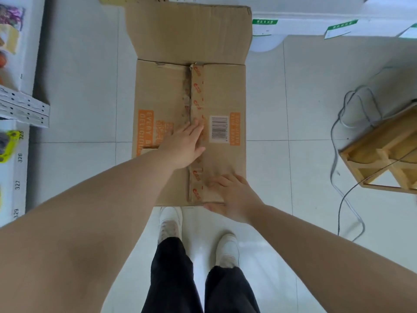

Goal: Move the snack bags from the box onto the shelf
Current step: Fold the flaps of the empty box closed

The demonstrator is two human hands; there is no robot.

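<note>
A brown cardboard box (223, 91) stands on the tiled floor in front of my feet. Its two long top flaps lie flat and meet at a taped centre seam, while the far flap (189, 32) stands up. No snack bags from inside the box are visible. My left hand (184, 146) lies flat on the seam, fingers spread, holding nothing. My right hand (234, 196) rests on the right flap at the box's near edge, thumb curled under that edge. The shelf (17, 109) runs along the left edge with colourful bags on it.
A wooden compartment rack (383, 152) sits on the floor at right, with grey cables (345, 123) looped beside it. White shelving with green price tags (338, 28) stands at the back right. My white shoes (228, 247) are just behind the box.
</note>
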